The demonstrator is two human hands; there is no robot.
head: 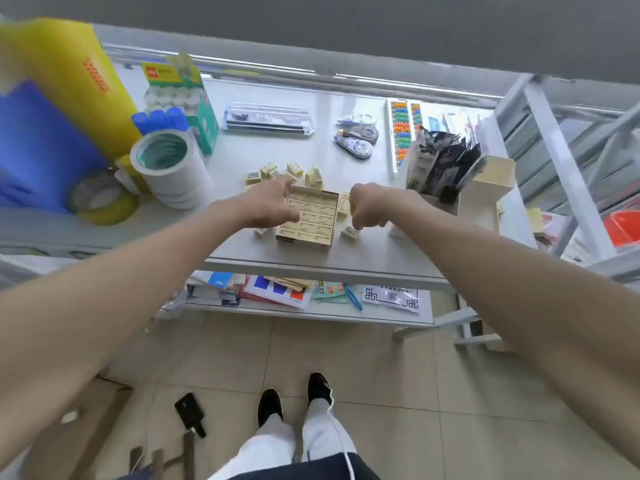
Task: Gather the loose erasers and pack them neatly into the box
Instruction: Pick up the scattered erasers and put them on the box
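Near the middle of the frame a small open cream cardboard box point(308, 216) sits on the pale grey tabletop point(363, 251), already lined with rows of cream erasers in printed wrappers. The left hand point(268, 206) reaches in from the lower left and rests against the box's left edge, its fingers point(285, 183) spread apart and stretched toward the far corner of the box, clamped on nothing visible. The right hand point(369, 207) comes in from the lower right, just beside the box's right edge; its fingers are curled together and point down at a loose cream eraser with a barcode label point(350, 232) lying on the tabletop below them, though whether they actually pinch it cannot be told. A scatter of loose cream erasers point(287, 173) lies just beyond the box, above it in the frame, and one more small eraser point(260, 232) lies at the box's lower left, under the left wrist. Left of the centre stands a stack of white tape rolls point(169, 168), with a yellow tape roll point(104, 202) further left. In the upper middle lie a clear plastic ruler case point(268, 119) and several correction tape dispensers point(356, 136).
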